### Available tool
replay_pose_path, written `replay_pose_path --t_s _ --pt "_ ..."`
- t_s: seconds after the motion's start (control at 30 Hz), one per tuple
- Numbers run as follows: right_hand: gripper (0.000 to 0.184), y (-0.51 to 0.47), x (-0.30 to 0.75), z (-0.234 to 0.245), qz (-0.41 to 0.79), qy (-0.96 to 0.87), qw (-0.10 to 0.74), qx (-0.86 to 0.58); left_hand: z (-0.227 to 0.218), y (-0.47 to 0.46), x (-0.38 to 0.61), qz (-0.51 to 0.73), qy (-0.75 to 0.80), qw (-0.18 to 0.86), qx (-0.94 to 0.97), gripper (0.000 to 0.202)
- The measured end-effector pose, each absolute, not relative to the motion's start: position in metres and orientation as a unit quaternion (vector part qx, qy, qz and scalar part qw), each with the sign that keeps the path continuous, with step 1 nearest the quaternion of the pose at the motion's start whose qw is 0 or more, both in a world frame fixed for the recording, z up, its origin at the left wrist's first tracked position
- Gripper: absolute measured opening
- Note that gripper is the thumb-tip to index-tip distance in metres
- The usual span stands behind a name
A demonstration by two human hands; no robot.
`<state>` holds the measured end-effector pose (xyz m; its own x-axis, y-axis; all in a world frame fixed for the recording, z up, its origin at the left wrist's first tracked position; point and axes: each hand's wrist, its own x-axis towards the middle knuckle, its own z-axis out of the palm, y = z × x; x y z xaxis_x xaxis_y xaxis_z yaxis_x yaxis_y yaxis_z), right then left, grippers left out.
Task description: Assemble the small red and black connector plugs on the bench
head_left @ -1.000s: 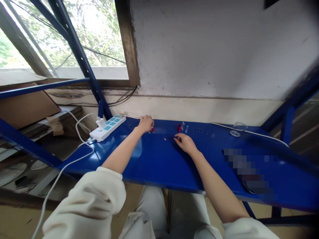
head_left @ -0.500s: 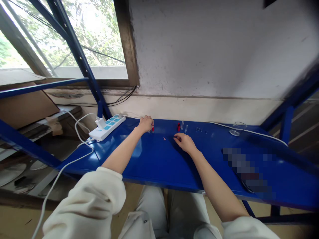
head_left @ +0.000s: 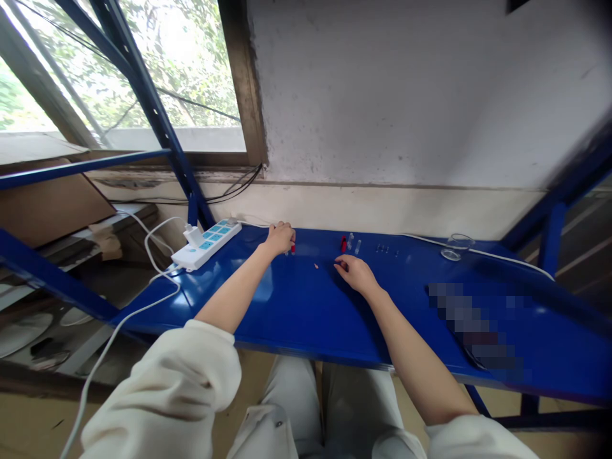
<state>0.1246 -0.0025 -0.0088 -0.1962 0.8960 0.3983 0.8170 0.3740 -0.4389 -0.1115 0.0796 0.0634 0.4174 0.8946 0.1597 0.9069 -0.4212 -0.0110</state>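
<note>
My left hand rests on the blue shelf near the back wall, its fingers curled around a small red part. My right hand lies lower and to the right, fingers bent and tips together on the shelf; what it pinches, if anything, is too small to name. Between the hands lies a tiny orange piece. Just beyond my right hand sit a second red part and two small clear pieces.
A white power strip with blue sockets and a white cable lies at the shelf's left end. Several tiny dark parts and a clear glass dish sit farther right. Blue rack beams cross left and right.
</note>
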Motion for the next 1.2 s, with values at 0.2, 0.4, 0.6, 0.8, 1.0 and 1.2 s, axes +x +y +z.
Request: replay_pose_path --t_s 0.2,0.4,0.6,0.8,1.0,1.2 --pt "0.024 -0.003 0.125 -0.01 0.055 -0.769 0.3 -0.562 0.064 0.077 -0.11 -0.07 -0.533 0.045 -0.842 0.007" --pt "0.023 -0.003 0.128 -0.008 0.039 -0.76 0.294 -0.578 0.066 0.074 -0.107 -0.073 -0.535 0.049 -0.841 0.011" --pt "0.021 -0.005 0.133 -0.002 0.022 -0.734 0.279 -0.619 0.067 0.069 -0.104 -0.096 -0.525 0.053 -0.844 0.015" --pt "0.021 -0.004 0.139 -0.005 -0.044 -0.676 0.26 -0.688 0.064 0.049 -0.074 -0.227 -0.428 0.051 -0.873 0.024" --pt "0.031 -0.004 0.135 -0.011 -0.059 -0.649 0.246 -0.718 0.027 0.032 -0.022 -0.214 -0.4 -0.004 -0.891 0.05" --pt "0.039 0.0 0.131 -0.017 -0.015 -0.638 0.235 -0.733 -0.003 0.037 0.009 -0.19 -0.462 -0.017 -0.866 0.055"
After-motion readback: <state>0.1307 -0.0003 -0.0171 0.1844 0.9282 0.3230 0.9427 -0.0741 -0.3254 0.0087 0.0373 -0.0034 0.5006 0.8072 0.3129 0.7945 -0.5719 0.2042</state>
